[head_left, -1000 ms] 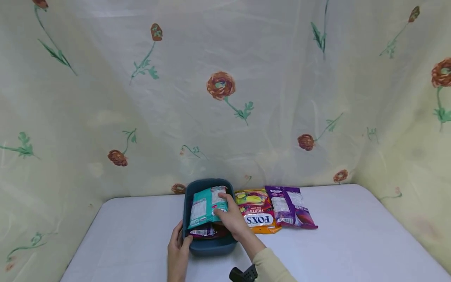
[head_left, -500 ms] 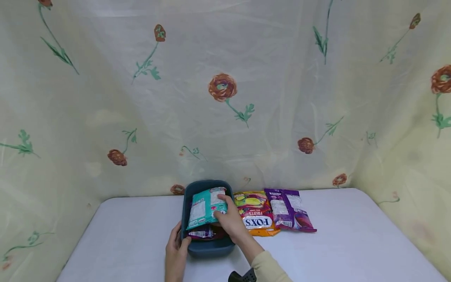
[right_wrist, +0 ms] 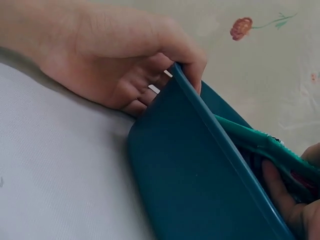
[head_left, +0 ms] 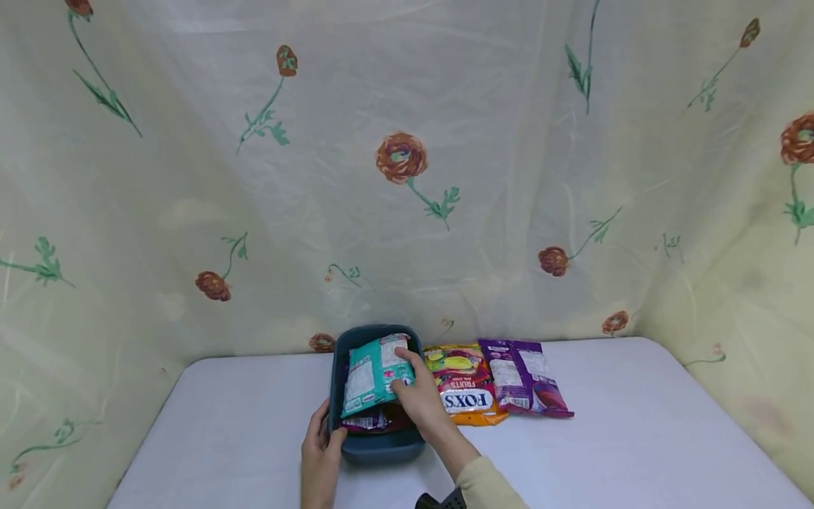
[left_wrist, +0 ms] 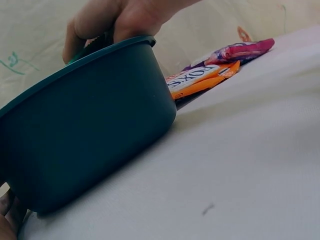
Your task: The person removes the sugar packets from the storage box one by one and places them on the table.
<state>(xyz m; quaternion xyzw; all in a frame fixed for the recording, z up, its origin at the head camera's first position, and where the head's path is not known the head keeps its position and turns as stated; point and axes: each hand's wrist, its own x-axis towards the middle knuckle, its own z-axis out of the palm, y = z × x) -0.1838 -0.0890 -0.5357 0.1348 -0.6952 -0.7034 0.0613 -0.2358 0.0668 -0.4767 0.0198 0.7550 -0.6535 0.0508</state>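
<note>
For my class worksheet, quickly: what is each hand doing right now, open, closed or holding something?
Left hand: holding the blue bin, thumb hooked over its rim.
Right hand: holding the teal packet, pinched near its edge.

The head view looks forward and down from the person's side of a white table (head_left: 242, 431), farthest back and widest, a flower-printed curtain (head_left: 299, 191) filling its upper part and a dark blue plastic bin (head_left: 381, 450) small, low and near the middle. The left wrist view sits low, tilted, close to the bin's outer wall, facing rightward past it to the Fox's Fruits candy bag (left_wrist: 195, 82), with the right hand (left_wrist: 132, 17) overhead. The right wrist view, also close and tilted, faces leftward across the bin's rim to the left hand (right_wrist: 120, 55). All three share bin, table and curtain; head and left wrist share the candy bag.
</note>
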